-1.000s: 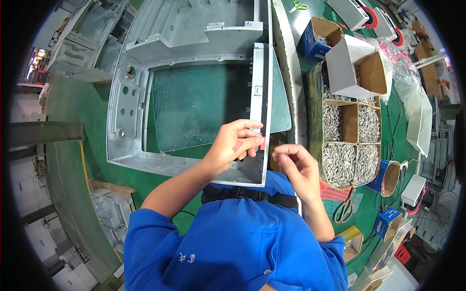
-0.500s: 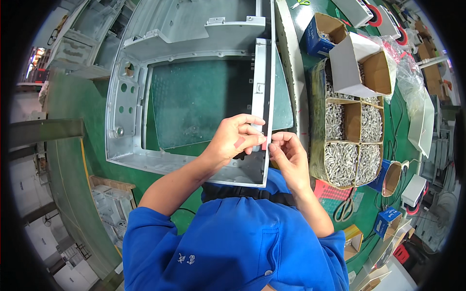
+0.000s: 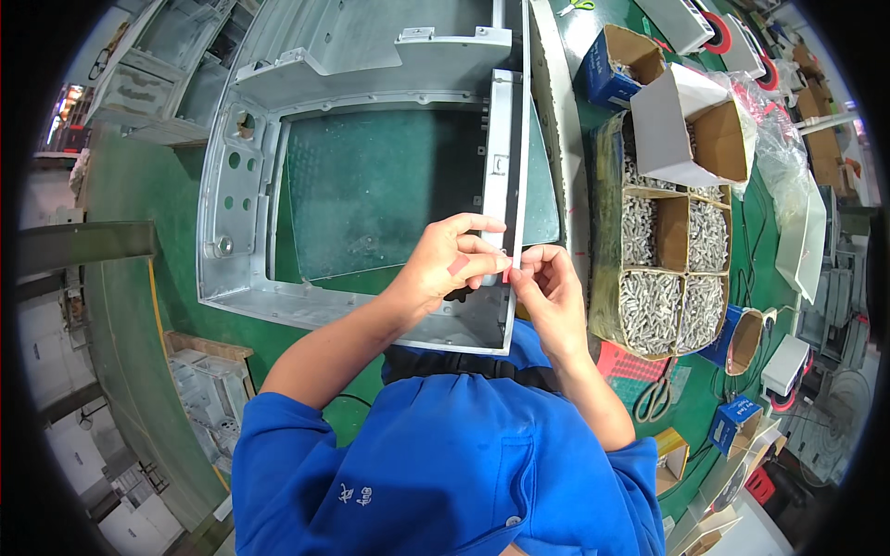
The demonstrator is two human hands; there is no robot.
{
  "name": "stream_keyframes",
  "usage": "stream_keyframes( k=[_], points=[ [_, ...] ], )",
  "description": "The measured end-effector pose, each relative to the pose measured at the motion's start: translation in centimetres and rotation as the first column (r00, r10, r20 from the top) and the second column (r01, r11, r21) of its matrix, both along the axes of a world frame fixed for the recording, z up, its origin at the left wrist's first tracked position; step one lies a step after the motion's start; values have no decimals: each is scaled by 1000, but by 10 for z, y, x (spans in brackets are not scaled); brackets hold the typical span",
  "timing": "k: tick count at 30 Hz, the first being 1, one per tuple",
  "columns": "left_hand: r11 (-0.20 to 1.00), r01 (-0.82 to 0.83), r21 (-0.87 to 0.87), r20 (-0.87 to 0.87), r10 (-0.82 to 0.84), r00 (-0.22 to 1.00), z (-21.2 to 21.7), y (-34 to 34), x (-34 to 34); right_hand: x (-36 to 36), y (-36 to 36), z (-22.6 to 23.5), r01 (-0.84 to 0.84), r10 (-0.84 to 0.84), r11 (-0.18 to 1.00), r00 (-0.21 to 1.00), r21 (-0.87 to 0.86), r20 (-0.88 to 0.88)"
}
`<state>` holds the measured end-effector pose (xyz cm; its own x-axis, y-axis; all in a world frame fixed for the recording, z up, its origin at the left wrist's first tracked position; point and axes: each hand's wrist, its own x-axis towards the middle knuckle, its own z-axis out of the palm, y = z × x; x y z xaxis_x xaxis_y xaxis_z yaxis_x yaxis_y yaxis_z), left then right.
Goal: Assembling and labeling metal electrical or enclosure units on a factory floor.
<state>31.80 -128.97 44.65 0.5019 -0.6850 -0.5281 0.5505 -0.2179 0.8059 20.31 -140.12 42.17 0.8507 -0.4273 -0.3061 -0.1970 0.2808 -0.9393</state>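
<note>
A large grey metal housing point(image 3: 357, 310) lies before me, open in the middle. At its right wall, near the close corner, my two hands meet. My left hand point(image 3: 450, 255) reaches inside the wall, thumb and fingertips pinched together; a reddish patch shows on its back. My right hand point(image 3: 553, 292) is on the outer side of the wall, fingers curled and thumb pressed to the forefinger. A small red strip point(image 3: 506, 275) shows at the wall between the two thumbs. What exactly the fingertips grip is too small to tell. A dark part under my left hand is mostly hidden.
Right of the housing stands a divided carton point(image 3: 607, 232) of small metal fasteners, with a white box point(image 3: 672, 130) tilted on it. Scissors point(image 3: 654, 398) lie on the green table by a red mat point(image 3: 623, 361). Blue boxes point(image 3: 607, 79) stand around. More metal housings point(image 3: 153, 93) sit far left.
My right hand has shifted slightly left, closer to my left fingertips. The housing appears a little further left in view. My left hand stays pinched at the same spot on the wall.
</note>
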Motion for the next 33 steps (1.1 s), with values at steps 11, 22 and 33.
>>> stream_keyframes(
  k=[11,22,33],
  points=[
    [999,32,11,73,-32,997,4,0,-2,0,0,2,7,-7,1000,1000,13,-1],
    [999,33,41,133,-39,990,7,3,2,-10,-8,-2,86,-90,991,995,100,35],
    [999,18,-39,101,-14,995,1,2,-11,-10,-2,-4,41,-47,991,998,127,44]
  ],
)
